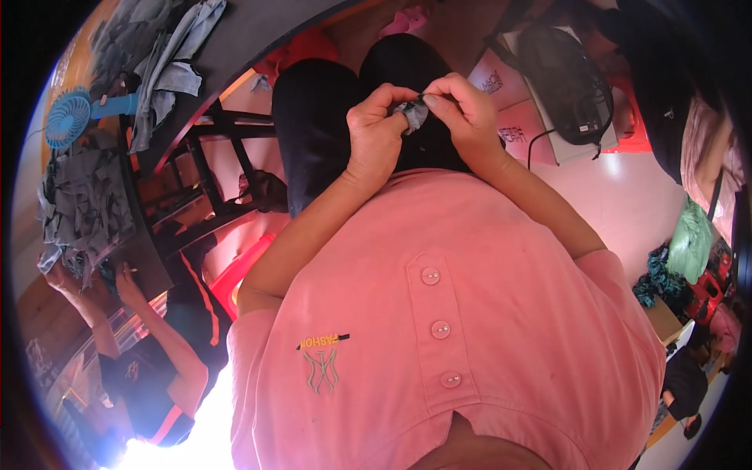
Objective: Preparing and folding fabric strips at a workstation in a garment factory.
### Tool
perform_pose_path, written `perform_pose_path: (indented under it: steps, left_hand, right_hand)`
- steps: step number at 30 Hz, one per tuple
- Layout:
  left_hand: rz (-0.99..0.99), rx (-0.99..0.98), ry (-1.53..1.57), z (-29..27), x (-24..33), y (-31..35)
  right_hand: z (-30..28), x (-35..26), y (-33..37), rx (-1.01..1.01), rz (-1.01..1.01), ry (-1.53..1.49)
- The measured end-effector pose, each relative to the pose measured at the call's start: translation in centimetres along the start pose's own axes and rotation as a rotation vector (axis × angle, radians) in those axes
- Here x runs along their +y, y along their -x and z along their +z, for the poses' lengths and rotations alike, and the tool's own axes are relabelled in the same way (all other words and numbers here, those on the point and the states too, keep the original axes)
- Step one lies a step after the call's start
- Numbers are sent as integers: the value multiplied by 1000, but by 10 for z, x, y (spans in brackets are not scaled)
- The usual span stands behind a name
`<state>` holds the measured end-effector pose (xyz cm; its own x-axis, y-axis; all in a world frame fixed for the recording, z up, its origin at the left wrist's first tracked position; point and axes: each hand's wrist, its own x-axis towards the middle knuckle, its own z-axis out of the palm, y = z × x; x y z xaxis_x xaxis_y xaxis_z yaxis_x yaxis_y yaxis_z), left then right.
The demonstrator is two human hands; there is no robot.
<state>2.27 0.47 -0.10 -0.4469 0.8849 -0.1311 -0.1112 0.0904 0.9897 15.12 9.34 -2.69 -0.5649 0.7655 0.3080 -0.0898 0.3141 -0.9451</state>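
Above my lap, both hands meet at a small piece of grey-blue cloth (414,117), bunched up and partly hidden by the fingers. My left hand (374,129) is closed, with the cloth gripped between thumb and curled fingers. Close against it, the thumb and forefinger of my right hand (468,124) pinch a dark bit at the cloth's upper edge. What that dark bit is, I cannot make out. Black trousers (317,117) cover my knees just beneath the hands.
On a dark table (258,39) at left lie heaps of grey cloth pieces (86,204) and a blue fan (69,117). A co-worker's hands (129,286) touch the nearer heap. To my right, a black bag (565,86) rests against pink boxes (517,129); a green plastic bag (689,239) lies beyond.
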Motion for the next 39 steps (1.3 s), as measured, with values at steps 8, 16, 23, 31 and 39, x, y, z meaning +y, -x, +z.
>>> perform_pose_path:
  steps: [8, 16, 23, 31, 39]
  left_hand:
    - [166, 18, -90, -5, -9, -4]
    - [378, 17, -152, -1, -8, -5]
    - [216, 164, -130, -7, -10, -10]
    - [168, 302, -51, 9, -7, -23]
    - [153, 337, -53, 17, 2, -19]
  right_hand:
    - [-8, -3, -7, -85, 423, -328]
    - [-13, 26, -22, -396, 889, -1036]
    - [4, -3, -23, -50, 670, -455]
    - [26, -5, -15, -35, -98, 221]
    - [30, -3, -22, 113, -301, 298]
